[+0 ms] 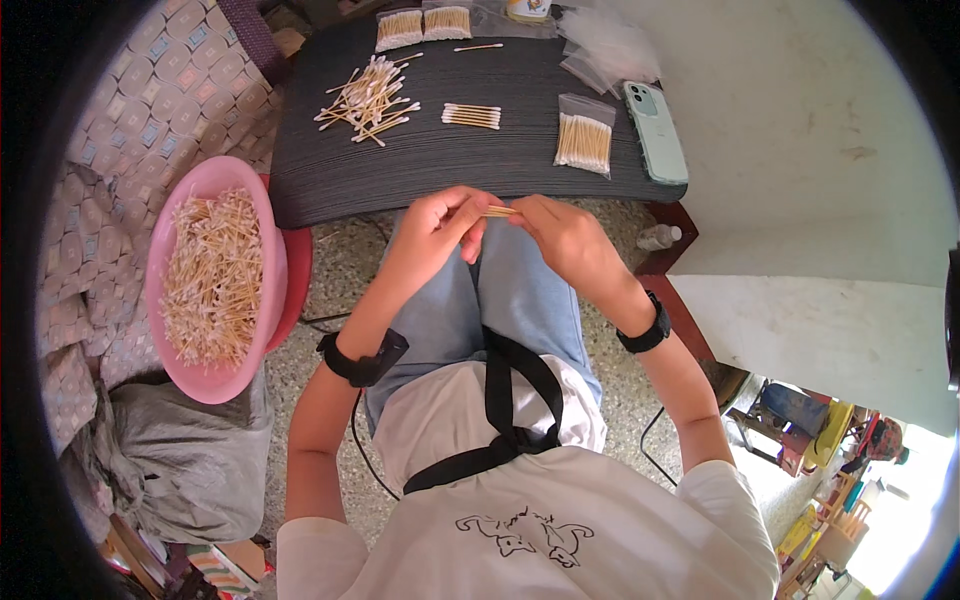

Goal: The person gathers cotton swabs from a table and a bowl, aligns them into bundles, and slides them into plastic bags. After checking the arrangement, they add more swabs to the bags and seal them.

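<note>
Between my two hands, just off the near edge of the dark table, is a small bunch of cotton swabs (500, 211). The fingers of my left hand (447, 226) are closed on one end of it. My right hand (556, 234) pinches the other end, and the swab tips are hidden in the fingers. Beyond my hands, a neat row of cotton swabs (471, 117) lies on the table (520, 75). Left of that row is a loose heap of swabs (368, 97). To the right lies a clear bag filled with swabs (583, 140).
A pink basin (272, 250) full of loose swabs stands at the left. Two filled bags (423, 27) and a single swab (478, 47) lie at the table's back. Empty plastic bags (610, 45) and a pale green phone (655, 135) are at the right. A wall borders the right side.
</note>
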Demonstrator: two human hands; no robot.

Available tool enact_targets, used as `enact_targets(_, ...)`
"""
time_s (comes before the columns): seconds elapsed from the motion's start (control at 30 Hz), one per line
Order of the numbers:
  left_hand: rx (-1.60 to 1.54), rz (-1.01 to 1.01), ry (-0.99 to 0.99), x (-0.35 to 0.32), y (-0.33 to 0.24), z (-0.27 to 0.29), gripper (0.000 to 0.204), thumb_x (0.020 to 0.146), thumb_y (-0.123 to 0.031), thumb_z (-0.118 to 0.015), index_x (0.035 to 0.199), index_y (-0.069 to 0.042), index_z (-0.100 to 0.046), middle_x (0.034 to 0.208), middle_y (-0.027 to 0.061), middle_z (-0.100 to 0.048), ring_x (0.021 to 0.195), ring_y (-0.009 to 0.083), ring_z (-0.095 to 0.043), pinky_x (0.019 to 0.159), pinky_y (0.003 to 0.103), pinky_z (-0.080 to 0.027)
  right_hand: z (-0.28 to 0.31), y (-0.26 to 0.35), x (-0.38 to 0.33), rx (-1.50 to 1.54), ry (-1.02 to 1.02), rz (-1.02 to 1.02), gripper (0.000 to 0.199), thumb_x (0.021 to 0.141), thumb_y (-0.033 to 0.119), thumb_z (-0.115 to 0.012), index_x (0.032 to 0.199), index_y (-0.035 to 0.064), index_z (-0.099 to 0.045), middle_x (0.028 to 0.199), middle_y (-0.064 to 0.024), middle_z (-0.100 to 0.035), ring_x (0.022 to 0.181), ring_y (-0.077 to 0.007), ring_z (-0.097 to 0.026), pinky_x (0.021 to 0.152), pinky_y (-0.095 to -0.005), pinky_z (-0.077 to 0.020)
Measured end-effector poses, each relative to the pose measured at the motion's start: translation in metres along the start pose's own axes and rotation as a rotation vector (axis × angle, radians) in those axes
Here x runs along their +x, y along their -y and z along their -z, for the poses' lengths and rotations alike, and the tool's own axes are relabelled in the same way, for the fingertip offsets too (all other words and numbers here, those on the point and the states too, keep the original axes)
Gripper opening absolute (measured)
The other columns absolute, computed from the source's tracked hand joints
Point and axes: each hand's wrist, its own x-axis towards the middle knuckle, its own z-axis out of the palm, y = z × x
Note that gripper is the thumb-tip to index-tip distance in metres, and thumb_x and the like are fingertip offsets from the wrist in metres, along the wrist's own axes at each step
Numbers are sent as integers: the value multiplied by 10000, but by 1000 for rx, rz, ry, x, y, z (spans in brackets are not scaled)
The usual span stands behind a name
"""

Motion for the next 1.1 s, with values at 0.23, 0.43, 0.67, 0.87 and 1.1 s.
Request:
enact_targets(0.23, 167, -232, -204, 10, 16, -9, 254, 968, -190, -520, 1061, 23, -621, 888, 85, -650, 823, 128, -642, 735, 250, -509, 21, -50, -3, 16, -126, -177, 83, 867, 5, -538, 938, -12, -577, 853, -168, -622, 721, -321, -612, 656, -369, -493)
enact_targets(0.43, 338, -279, -108, 14, 10, -21, 186, 938, -118, -536, 1044, 1, -634, 934, 93, -660, 853, 156, -653, 744, 271, -510, 28, -112, 12, -8, -325, -341, 187, 930, 112, -472, 896, -41, -576, 894, -202, -618, 809, -413, -577, 724, -433, -460)
enact_targets(0.67, 690, -379, -183, 24, 14, -24, 244, 843, -70, -630, 1081, -20, -616, 1052, 120, -615, 1000, 235, -596, 867, 334, -468, 0, -52, 7, 299, -213, -615, 140, 916, 48, -476, 867, -49, -565, 841, -200, -604, 801, -355, -606, 711, -407, -471)
enact_targets(0.87, 1031, -601, -269, 56, 28, -48, 452, 811, -129, -659, 1237, -70, -522, 1299, 136, -479, 1252, 366, -404, 1018, 458, -363, 0, -93, 15, -129, -519, -299, 145, 911, 63, -493, 844, -26, -586, 848, -177, -605, 793, -336, -612, 696, -400, -472)
enact_targets(1.1, 1194, -557, -334, 60, 41, -61, 386, 782, -120, -658, 1157, -100, -565, 1295, 89, -509, 1272, 276, -426, 1061, 506, -290, -3, -110, 5, 121, -329, -522, 186, 921, 93, -491, 830, -26, -601, 866, -154, -628, 751, -290, -626, 687, -371, -490)
